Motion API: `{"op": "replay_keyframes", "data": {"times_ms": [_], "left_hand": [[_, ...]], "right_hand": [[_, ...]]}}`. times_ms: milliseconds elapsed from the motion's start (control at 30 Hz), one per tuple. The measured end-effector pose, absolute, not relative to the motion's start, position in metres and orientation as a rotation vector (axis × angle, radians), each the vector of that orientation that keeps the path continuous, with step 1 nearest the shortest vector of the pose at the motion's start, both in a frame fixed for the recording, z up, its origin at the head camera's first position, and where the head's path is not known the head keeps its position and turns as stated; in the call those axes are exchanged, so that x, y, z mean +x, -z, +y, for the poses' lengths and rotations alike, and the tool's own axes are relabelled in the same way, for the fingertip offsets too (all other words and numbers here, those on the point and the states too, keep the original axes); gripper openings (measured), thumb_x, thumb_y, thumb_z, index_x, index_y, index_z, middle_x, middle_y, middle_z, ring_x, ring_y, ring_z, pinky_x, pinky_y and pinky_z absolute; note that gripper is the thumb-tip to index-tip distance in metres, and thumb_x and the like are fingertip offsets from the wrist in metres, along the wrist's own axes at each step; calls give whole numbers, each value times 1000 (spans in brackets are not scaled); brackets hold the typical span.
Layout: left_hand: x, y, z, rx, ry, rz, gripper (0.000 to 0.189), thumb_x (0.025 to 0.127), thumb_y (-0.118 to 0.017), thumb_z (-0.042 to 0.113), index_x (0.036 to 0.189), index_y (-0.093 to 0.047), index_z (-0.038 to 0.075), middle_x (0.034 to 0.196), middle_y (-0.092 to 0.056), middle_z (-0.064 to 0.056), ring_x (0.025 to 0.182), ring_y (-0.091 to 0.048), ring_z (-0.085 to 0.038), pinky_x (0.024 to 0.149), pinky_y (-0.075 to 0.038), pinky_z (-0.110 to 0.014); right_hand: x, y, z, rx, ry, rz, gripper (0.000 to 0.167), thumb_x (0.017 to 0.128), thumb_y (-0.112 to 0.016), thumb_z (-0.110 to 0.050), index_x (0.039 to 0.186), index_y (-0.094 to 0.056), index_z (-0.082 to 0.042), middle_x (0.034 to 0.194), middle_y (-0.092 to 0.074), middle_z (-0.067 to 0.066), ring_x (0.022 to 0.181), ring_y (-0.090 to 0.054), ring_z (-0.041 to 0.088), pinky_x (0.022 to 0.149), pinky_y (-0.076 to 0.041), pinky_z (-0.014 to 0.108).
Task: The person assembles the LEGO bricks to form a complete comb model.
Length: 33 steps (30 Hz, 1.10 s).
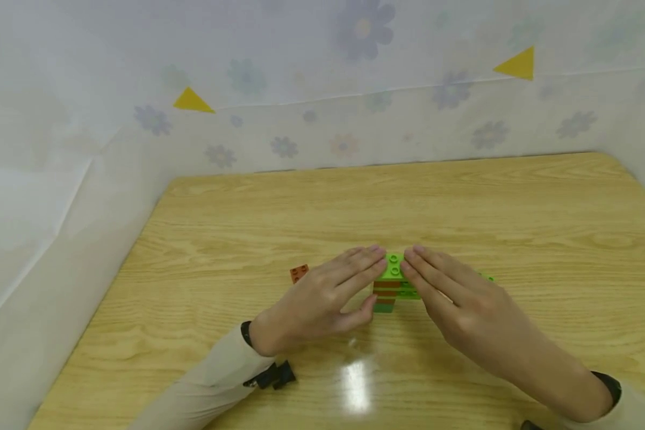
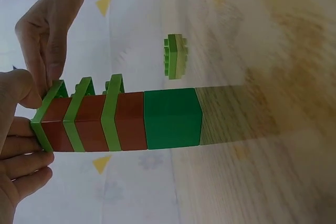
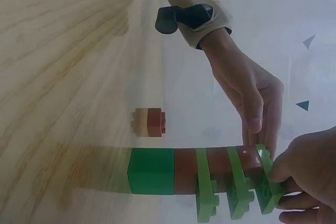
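A stack of toy building bricks stands upright on the table. Its dark green base block (image 2: pixel 173 118) carries brown bricks (image 2: pixel 131 121) alternating with light green plates (image 2: pixel 111 113). The plates jut out to the right past the bricks. On the top light green plate (image 1: pixel 395 267), studs show between the two hands. My left hand (image 1: pixel 325 292) lays straight fingers over the plate's left part, thumb apart from them at the stack's near side. From the other side my right hand (image 1: pixel 467 304) rests straight fingers on its right part; its thumb is hidden in the head view.
A loose brown brick (image 1: pixel 298 273) lies left of the stack, partly behind my left hand. On the right, a loose light green plate (image 2: pixel 173 56) lies on the wooden table (image 1: pixel 236 227). White flowered sheeting (image 1: pixel 312 131) stands behind and at the sides.
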<state>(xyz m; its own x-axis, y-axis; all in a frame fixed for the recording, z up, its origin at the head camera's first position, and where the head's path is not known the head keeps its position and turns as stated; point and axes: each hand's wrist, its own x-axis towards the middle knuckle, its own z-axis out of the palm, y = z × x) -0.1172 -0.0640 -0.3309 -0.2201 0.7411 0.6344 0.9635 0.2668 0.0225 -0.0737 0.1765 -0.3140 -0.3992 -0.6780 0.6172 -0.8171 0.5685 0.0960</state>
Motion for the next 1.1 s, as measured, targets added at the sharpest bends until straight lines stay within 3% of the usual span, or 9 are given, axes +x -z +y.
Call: {"op": "replay_keyframes", "data": {"times_ms": [100,600,1100], "left_hand": [[-117,330,-64,-1537,574,-2040,44,84,-70,9,122,-60,-11,127,-59,-25,124,-54,-30,109,-37,-32],[-118,323,-78,-1441,607,-2142,51,84,-71,10,128,-55,-11,131,-57,-23,126,-51,-31,111,-35,-34],[-120,339,-124,-1086,558,-2697,52,87,-74,22,127,-59,-8,128,-59,-22,116,-59,-34,92,-52,-41]], "right_hand": [[-70,316,175,1181,-251,-2172,47,108,-20,-10,124,-57,13,127,-58,27,116,-57,39,113,-31,38],[-70,316,174,1185,-189,-2178,46,108,-18,-7,126,-55,15,127,-57,29,116,-57,40,114,-29,41],[-70,316,172,1192,-160,-2174,44,107,-19,-5,125,-55,14,125,-59,28,114,-59,39,113,-30,39]]}}
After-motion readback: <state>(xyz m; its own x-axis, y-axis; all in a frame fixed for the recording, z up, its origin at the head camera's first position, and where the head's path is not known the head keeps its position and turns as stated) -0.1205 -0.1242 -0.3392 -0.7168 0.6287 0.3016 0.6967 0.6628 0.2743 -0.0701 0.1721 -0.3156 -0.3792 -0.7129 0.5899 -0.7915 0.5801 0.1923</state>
